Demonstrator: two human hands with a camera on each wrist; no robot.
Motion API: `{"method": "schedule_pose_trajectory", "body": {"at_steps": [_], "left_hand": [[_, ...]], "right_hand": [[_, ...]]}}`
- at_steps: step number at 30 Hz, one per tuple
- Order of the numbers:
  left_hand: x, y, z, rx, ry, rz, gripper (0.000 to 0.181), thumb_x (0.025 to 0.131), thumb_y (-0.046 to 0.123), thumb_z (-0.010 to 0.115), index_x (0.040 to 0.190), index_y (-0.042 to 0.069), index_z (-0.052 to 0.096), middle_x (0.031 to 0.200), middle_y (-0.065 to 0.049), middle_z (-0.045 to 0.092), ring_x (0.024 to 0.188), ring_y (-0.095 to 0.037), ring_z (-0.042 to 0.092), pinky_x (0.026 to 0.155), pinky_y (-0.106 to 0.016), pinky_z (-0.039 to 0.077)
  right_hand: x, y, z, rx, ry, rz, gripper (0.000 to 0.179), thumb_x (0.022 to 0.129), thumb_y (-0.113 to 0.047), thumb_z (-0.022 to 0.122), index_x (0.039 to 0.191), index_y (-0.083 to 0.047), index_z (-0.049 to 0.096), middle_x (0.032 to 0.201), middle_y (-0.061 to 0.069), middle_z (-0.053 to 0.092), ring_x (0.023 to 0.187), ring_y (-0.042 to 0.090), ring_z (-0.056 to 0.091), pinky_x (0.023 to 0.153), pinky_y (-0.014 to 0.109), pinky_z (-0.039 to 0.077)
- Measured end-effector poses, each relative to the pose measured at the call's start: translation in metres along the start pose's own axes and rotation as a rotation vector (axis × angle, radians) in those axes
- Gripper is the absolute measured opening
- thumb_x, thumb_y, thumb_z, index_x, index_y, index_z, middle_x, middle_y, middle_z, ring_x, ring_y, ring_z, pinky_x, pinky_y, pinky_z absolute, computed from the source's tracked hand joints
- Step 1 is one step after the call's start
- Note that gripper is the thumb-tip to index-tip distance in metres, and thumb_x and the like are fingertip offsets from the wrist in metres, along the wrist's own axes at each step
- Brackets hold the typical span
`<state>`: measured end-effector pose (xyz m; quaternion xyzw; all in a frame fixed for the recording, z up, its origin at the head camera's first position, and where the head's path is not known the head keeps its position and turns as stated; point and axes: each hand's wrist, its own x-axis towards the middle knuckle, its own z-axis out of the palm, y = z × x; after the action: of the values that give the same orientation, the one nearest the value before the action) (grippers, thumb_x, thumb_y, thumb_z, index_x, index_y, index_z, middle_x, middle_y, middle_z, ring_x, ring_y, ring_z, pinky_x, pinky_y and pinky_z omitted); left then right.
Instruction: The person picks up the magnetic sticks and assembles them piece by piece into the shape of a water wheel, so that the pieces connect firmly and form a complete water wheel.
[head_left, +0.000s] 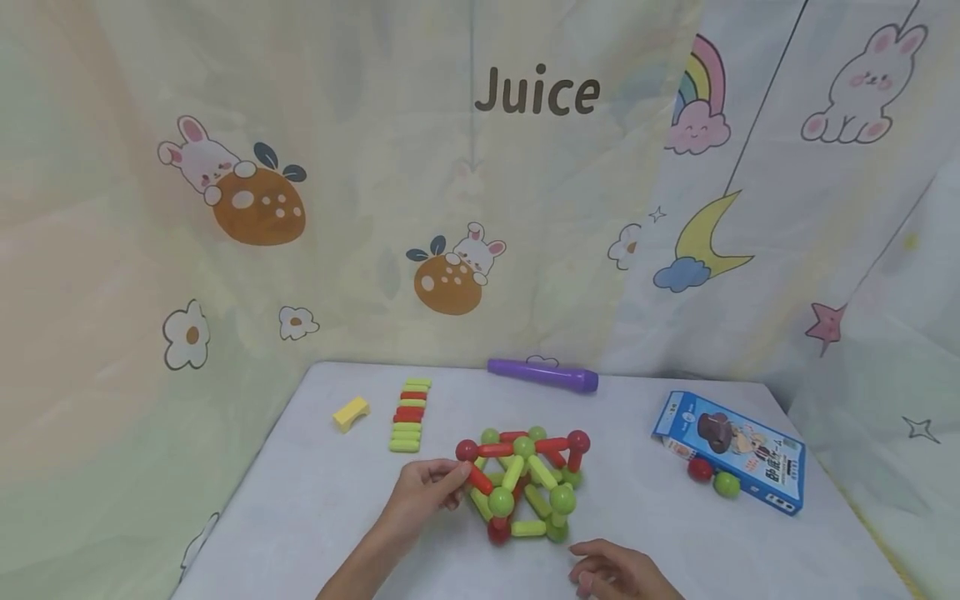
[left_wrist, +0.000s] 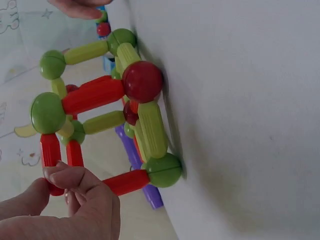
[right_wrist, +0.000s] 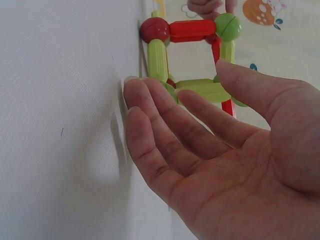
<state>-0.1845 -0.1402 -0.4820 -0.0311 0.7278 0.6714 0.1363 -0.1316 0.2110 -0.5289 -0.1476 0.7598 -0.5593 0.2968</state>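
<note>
A frame of red and green balls joined by short rods [head_left: 528, 527] stands on the table in front of me. My left hand [head_left: 429, 492] is at its left side, by an upper red ball [head_left: 467, 450]. Thumb and fingers pinch a red rod [left_wrist: 50, 150] that runs from a green ball [left_wrist: 48, 113]; the fingers cover the rod's far end. My right hand [head_left: 617, 571] is at the near right of the frame and holds nothing. In the right wrist view its palm shows, with loosely bent fingers [right_wrist: 165, 130] overlapping the frame's lower green rods.
Several red and green rods [head_left: 406, 435] lie in a column at the back left, beside a yellow arched block [head_left: 351, 413]. A purple microphone-shaped stick [head_left: 543, 375] lies along the back edge. At right, a red ball [head_left: 701, 469] and green ball [head_left: 727, 484] touch a blue box [head_left: 738, 446].
</note>
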Motion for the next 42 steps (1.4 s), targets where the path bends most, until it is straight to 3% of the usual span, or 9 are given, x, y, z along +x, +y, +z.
{"method": "schedule_pose_trajectory", "body": {"at_steps": [4, 14, 19, 22, 24, 27, 32, 39, 42], "left_hand": [[0.001, -0.003, 0.009, -0.026, 0.029, -0.015, 0.039, 0.104, 0.039, 0.074, 0.107, 0.001, 0.081, 0.081, -0.003, 0.071, 0.073, -0.014, 0.062, 0.069, -0.023, 0.054], [0.008, -0.006, 0.017, 0.004, 0.065, -0.021, 0.041, 0.104, 0.042, 0.073, 0.101, 0.001, 0.081, 0.083, -0.005, 0.074, 0.07, -0.013, 0.061, 0.065, -0.022, 0.053], [0.007, -0.009, 0.012, 0.084, 0.105, -0.011, 0.048, 0.103, 0.051, 0.072, 0.104, 0.003, 0.08, 0.086, -0.007, 0.074, 0.072, -0.015, 0.062, 0.065, -0.024, 0.052], [0.006, -0.014, 0.005, 0.164, 0.152, -0.011, 0.055, 0.105, 0.055, 0.066, 0.117, 0.002, 0.074, 0.097, -0.008, 0.073, 0.079, -0.016, 0.065, 0.067, -0.028, 0.054], [0.006, -0.019, 0.001, 0.211, 0.168, -0.02, 0.058, 0.106, 0.055, 0.063, 0.127, 0.001, 0.069, 0.108, -0.009, 0.073, 0.083, -0.016, 0.068, 0.07, -0.03, 0.057], [0.008, -0.024, -0.001, 0.232, 0.1, -0.04, 0.062, 0.111, 0.049, 0.057, 0.141, -0.005, 0.06, 0.116, -0.009, 0.073, 0.09, -0.017, 0.072, 0.078, -0.032, 0.061], [0.013, -0.028, -0.004, 0.174, -0.025, -0.011, 0.054, 0.114, 0.026, 0.052, 0.147, -0.016, 0.051, 0.108, -0.011, 0.078, 0.096, -0.02, 0.077, 0.09, -0.035, 0.063], [0.022, -0.026, -0.001, 0.112, -0.05, 0.051, 0.047, 0.114, 0.016, 0.052, 0.146, -0.018, 0.052, 0.115, -0.016, 0.078, 0.105, -0.028, 0.078, 0.09, -0.038, 0.064], [0.027, -0.027, -0.004, 0.141, -0.056, 0.066, 0.044, 0.113, 0.015, 0.054, 0.146, -0.015, 0.055, 0.119, -0.016, 0.077, 0.105, -0.028, 0.077, 0.089, -0.038, 0.064]], "right_hand": [[-0.005, -0.013, 0.002, -0.009, 0.013, 0.02, 0.052, 0.113, -0.029, 0.058, 0.141, 0.015, 0.053, 0.118, 0.015, 0.073, 0.099, 0.023, 0.07, 0.087, 0.03, 0.062], [-0.004, -0.012, -0.002, -0.024, 0.053, 0.037, 0.05, 0.113, -0.031, 0.059, 0.14, 0.01, 0.057, 0.116, 0.012, 0.074, 0.1, 0.027, 0.068, 0.085, 0.032, 0.061], [0.001, -0.013, -0.005, -0.154, 0.213, 0.009, 0.043, 0.107, -0.027, 0.069, 0.134, 0.006, 0.064, 0.109, 0.006, 0.076, 0.092, 0.02, 0.068, 0.08, 0.025, 0.059], [0.009, -0.013, -0.006, -0.23, 0.337, -0.002, 0.041, 0.102, -0.022, 0.076, 0.134, 0.002, 0.066, 0.107, 0.001, 0.076, 0.092, 0.016, 0.068, 0.079, 0.023, 0.059], [0.015, -0.012, -0.006, -0.253, 0.373, -0.008, 0.044, 0.101, -0.021, 0.077, 0.137, 0.001, 0.066, 0.107, 0.0, 0.075, 0.093, 0.016, 0.068, 0.079, 0.024, 0.059], [0.021, -0.01, -0.006, -0.261, 0.353, -0.021, 0.048, 0.101, -0.021, 0.078, 0.141, 0.001, 0.064, 0.109, 0.0, 0.073, 0.094, 0.015, 0.067, 0.08, 0.024, 0.059], [0.03, -0.011, -0.003, -0.267, 0.271, -0.048, 0.043, 0.102, -0.019, 0.075, 0.138, 0.002, 0.066, 0.109, 0.001, 0.072, 0.092, 0.012, 0.063, 0.079, 0.02, 0.055], [0.028, -0.014, 0.001, -0.255, 0.213, -0.055, 0.042, 0.102, -0.02, 0.075, 0.137, 0.003, 0.068, 0.108, 0.001, 0.073, 0.091, 0.011, 0.062, 0.079, 0.02, 0.053], [0.028, -0.012, 0.003, -0.242, 0.185, -0.068, 0.043, 0.103, -0.022, 0.075, 0.137, 0.004, 0.068, 0.108, 0.001, 0.073, 0.089, 0.008, 0.062, 0.078, 0.021, 0.053]]}}
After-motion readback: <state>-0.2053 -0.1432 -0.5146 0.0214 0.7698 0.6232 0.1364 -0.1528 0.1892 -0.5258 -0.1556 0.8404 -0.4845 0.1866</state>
